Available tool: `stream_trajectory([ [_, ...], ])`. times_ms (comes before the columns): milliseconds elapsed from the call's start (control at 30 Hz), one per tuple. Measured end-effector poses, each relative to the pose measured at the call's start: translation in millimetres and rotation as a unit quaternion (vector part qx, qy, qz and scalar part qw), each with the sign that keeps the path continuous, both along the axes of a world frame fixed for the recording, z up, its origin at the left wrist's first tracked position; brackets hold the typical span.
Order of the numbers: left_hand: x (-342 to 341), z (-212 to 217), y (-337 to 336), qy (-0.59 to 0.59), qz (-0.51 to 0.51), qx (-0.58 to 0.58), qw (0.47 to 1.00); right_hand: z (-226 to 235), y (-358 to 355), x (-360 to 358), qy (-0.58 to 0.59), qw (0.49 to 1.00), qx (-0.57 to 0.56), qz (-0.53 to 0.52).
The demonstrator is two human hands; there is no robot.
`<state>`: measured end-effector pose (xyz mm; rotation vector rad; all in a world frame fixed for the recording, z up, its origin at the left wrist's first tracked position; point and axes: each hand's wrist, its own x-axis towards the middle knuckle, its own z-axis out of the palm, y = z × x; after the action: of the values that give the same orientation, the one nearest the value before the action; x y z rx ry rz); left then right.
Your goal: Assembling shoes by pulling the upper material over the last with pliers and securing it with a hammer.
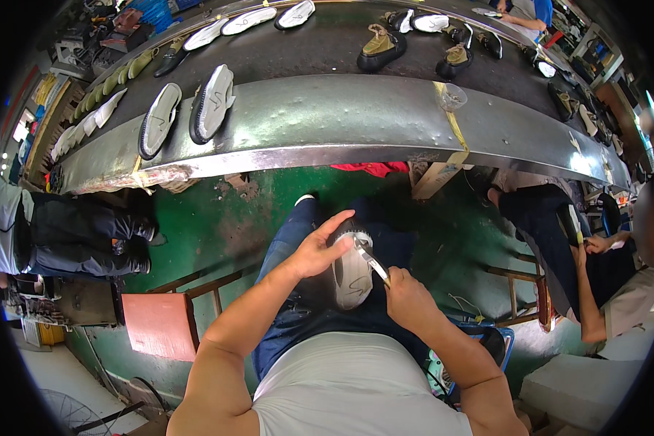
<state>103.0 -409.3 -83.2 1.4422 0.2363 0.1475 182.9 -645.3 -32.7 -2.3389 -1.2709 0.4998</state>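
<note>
A shoe (352, 282) lies sole up on my lap, its pale underside marked with a dark scrawl and its dark upper gathered around the toe. My left hand (315, 252) grips the toe end, thumb across the underside and fingers along the far side. In my right hand (410, 296) is a pair of metal pincers (371, 257), my fingers wrapped round the handles. The jaws touch the sole edge near the toe, close to my left thumb. Whether they pinch any material is too small to tell.
Ahead runs a metal-edged bench (327, 109) with two upturned shoes (212, 104) on its left. More shoes stand on the dark surface (298, 54) behind. A brown box-like seat (160, 325) is at left. One person (87, 232) stands left; another (596, 269) works at right.
</note>
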Motion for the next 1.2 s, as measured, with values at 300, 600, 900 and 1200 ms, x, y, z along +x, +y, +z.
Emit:
stream_trajectory([
  [300, 16, -9, -1, 0.02, 0.038, 0.025, 0.999, 28, -17, 30, 0.369, 0.926, -0.073, -0.022],
  [600, 26, -35, -5, 0.089, 0.024, 0.138, 0.986, -16, 11, 47, 0.243, 0.959, 0.068, -0.131],
  [900, -8, -79, -27, 0.072, 0.034, 0.17, 0.982, -110, 16, 52, 0.345, 0.892, 0.168, -0.237],
  [1200, 2, -73, -32, 0.131, 0.204, 0.224, 0.944, -129, -9, 45, 0.327, 0.891, 0.173, -0.263],
])
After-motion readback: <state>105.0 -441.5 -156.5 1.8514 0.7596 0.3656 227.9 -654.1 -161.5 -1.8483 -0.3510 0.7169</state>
